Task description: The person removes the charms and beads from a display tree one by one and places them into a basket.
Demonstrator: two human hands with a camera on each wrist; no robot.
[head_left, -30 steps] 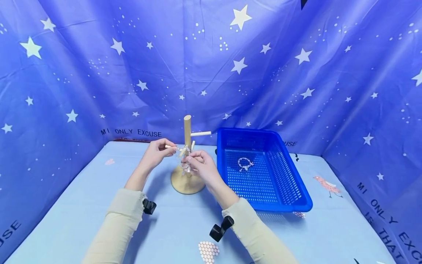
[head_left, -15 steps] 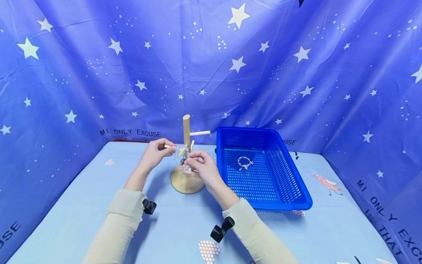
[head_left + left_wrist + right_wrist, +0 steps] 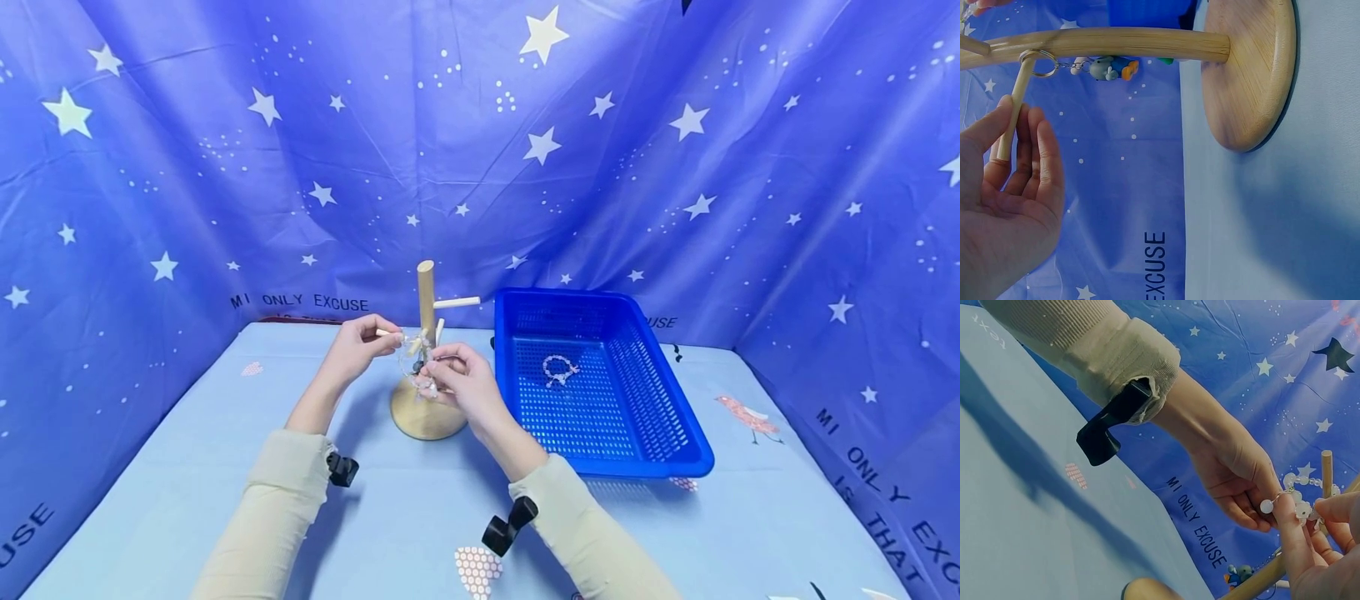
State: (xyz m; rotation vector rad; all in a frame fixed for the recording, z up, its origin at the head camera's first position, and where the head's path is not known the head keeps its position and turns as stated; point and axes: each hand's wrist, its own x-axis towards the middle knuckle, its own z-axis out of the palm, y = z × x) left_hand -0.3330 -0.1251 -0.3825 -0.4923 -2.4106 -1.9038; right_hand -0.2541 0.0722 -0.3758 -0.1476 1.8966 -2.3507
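A wooden stand (image 3: pixel 426 292) with a round base and several pegs stands between the hands. My left hand (image 3: pixel 1016 181) pinches the end of one peg (image 3: pixel 1021 90) between thumb and fingers. Close to the post, a keychain (image 3: pixel 1110 69) with a small grey, blue and orange figure hangs from that peg by its ring. My right hand (image 3: pixel 467 377) pinches a clear and white beaded bracelet (image 3: pixel 1302 509) between thumb and forefinger. The bracelet's loop lies at a front peg (image 3: pixel 1327 465); whether it fully encircles the peg I cannot tell. Fingers partly hide the beads.
To the right of the stand sits a blue perforated basket (image 3: pixel 675 417), with another beaded bracelet (image 3: pixel 559 372) lying on its bottom. A pale blue printed cloth (image 3: pixel 390 517) covers the table. Behind it hangs a blue starry curtain (image 3: pixel 360 150).
The bracelet, bunched near the right fingers a second ago, now shows a wider loop at the front peg. The left hand stays on its peg, and the right hand has barely shifted.
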